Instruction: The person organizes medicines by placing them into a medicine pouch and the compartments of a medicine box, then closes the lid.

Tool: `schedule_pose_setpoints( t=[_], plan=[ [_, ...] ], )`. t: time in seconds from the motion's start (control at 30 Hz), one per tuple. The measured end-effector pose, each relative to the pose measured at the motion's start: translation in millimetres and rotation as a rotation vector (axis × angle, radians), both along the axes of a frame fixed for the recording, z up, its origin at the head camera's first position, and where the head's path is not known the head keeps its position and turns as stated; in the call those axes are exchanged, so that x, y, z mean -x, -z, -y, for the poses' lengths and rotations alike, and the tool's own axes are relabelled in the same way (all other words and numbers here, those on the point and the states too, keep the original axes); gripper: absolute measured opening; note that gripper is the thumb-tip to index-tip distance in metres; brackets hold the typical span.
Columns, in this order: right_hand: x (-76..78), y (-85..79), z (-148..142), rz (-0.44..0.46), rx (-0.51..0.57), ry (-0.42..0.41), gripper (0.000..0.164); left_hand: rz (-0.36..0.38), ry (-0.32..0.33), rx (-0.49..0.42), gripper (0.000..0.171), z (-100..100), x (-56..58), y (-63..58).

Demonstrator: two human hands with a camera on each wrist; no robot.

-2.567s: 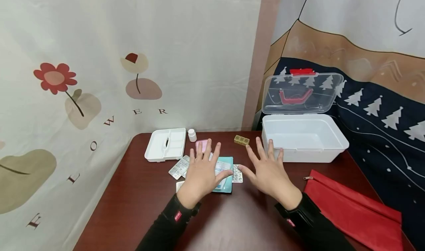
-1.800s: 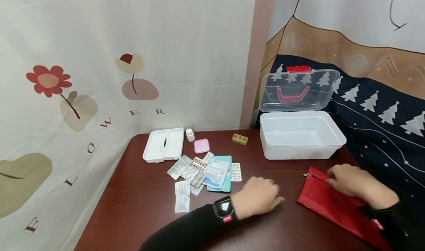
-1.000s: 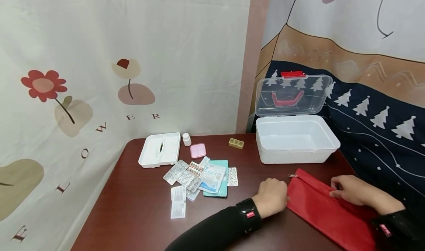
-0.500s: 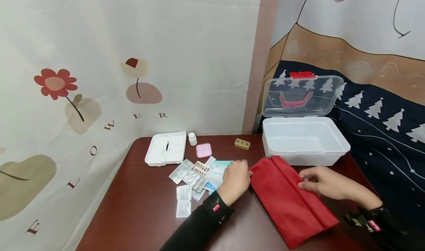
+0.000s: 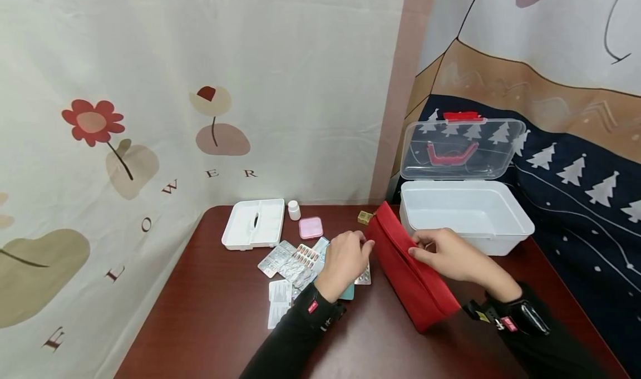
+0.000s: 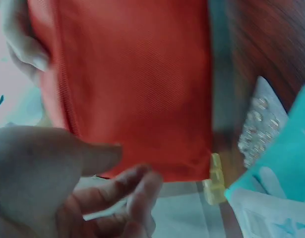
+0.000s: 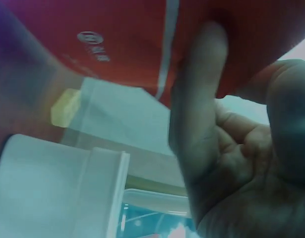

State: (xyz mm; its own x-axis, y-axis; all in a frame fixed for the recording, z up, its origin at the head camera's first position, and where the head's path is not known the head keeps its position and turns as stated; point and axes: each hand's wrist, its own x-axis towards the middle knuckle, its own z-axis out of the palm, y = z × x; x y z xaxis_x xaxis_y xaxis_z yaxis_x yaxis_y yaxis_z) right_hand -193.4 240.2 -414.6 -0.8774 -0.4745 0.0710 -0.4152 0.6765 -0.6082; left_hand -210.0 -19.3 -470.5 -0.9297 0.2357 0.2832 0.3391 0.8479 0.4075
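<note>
My right hand [image 5: 445, 254] grips the upper, zipped edge of a red zippered pouch [image 5: 408, 273], its thumb on one side and fingers on the other. The pouch stands tilted above the table, and small white print shows on its far face in the right wrist view. My left hand [image 5: 343, 262] is bent beside the pouch's far-left end. In the left wrist view its thumb [image 6: 105, 157] and fingertips [image 6: 147, 181] are a little apart in front of the red fabric [image 6: 142, 89], with nothing visible between them. The zipper pull cannot be made out.
Behind the pouch stands a white box [image 5: 466, 215] with its clear lid raised. Blister packs [image 5: 277, 258], a mask packet, and a paper strip [image 5: 279, 304] lie left. Farther back are a white case [image 5: 254, 223], bottle [image 5: 294, 210], pink case [image 5: 311, 227] and yellow pillbox [image 5: 365, 217].
Both hands have reached the red pouch from over the table. The pouch has been lifted and brought left, turning more upright. The left hand has lately come off its corner.
</note>
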Motion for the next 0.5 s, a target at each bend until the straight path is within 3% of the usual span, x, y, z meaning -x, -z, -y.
schedule_pose_setpoints(
  t=[0.17,0.4,0.5],
  plan=[
    [7.3,-2.6,13,-0.071,-0.038,0.065,0.006,0.085,0.144,-0.08,0.025,-2,-5.0,-10.8],
    [16.2,-1.9,30,-0.116,-0.115,0.096,0.043,0.11,0.254,-0.101,0.024,-5,-11.1,-17.8],
    [16.1,-4.5,34,-0.104,-0.157,0.074,0.045,0.12,0.312,-0.077,0.027,-6,-12.9,-18.5]
  ],
)
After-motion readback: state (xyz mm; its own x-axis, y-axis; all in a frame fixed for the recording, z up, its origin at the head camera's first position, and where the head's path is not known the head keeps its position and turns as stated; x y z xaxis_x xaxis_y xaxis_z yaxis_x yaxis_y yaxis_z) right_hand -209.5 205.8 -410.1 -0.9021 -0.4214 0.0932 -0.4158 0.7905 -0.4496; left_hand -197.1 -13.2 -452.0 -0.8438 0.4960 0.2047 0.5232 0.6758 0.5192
